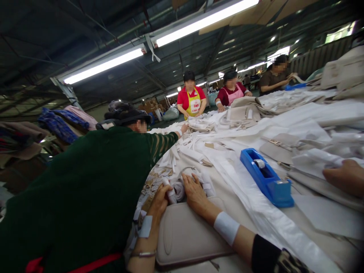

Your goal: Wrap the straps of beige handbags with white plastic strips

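Observation:
A beige bag (190, 237) lies flat in front of me, with a rolled-up strap (178, 190), partly wrapped in white material, at its far edge. My left hand (161, 197) is closed around the left end of this roll, thumb and fingers curled on the white wrapping. Against the roll's right side rests my right hand (196, 193), its fingers stretched forward and slightly apart. Part of the strap beyond is covered by the right fingers. Pale tape patches are stuck on both my wrists.
A blue tape dispenser (267, 178) stands to the right on white wrapping sheets (236, 182). A co-worker in dark green (79, 197) leans in close on my left, arm stretched across the table. Another person's hand (345, 176) is at the right edge. More bags (244, 110) and several people are farther back.

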`<state>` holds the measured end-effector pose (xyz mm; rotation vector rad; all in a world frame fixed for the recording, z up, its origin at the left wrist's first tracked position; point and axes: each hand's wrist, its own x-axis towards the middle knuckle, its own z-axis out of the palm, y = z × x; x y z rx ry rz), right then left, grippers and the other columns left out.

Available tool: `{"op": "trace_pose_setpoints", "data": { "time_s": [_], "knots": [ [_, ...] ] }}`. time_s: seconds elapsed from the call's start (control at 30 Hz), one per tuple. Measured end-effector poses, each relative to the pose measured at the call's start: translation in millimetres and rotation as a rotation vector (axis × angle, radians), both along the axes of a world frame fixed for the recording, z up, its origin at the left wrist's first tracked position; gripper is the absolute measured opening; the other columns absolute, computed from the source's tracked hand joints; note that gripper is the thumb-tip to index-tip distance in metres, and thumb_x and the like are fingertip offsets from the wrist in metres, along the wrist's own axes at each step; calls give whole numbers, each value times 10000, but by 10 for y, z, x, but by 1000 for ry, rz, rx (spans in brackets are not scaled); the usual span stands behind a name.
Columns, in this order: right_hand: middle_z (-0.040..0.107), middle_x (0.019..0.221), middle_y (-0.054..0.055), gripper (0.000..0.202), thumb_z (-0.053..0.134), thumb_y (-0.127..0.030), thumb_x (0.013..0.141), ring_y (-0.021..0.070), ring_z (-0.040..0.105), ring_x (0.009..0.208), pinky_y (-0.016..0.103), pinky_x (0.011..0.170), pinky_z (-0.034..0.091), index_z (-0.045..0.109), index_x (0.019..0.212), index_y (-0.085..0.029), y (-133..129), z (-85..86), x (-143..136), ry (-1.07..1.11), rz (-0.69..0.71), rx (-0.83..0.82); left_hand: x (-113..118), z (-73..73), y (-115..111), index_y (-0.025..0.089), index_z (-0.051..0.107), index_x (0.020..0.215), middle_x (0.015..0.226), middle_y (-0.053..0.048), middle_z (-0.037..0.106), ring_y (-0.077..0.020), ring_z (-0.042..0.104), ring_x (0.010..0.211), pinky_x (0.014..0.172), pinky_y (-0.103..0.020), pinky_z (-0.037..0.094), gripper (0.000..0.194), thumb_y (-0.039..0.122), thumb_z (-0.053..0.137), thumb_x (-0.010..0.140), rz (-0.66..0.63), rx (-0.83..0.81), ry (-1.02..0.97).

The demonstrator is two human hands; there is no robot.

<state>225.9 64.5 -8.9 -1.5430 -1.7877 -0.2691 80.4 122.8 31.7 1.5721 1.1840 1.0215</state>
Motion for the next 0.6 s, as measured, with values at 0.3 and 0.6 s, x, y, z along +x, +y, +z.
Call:
{"op": "trace_pose_setpoints", "data": {
  "time_s": [0.3, 0.6],
  "knots": [
    [594, 1248, 146, 574, 395, 28, 746, 242, 497, 1230, 469, 1158, 253, 496, 1295, -103, -89, 97, 7, -4, 13, 33, 106, -135, -43, 151, 345, 1377, 1470, -175, 386, -284, 307, 1405, 1151, -482, 253, 598, 224, 501, 805, 146, 439, 312],
    [663, 919, 46, 430, 424, 64, 755, 182, 614, 911, 432, 1181, 209, 647, 1037, -172, -72, 24, 17, -72, 151, 7, 40, -262, 141, 18, 353, 1405, 1442, -278, 421, -364, 385, 1362, 1113, -525, 296, 595, 229, 453, 858, 109, 400, 751]
  ]
}}
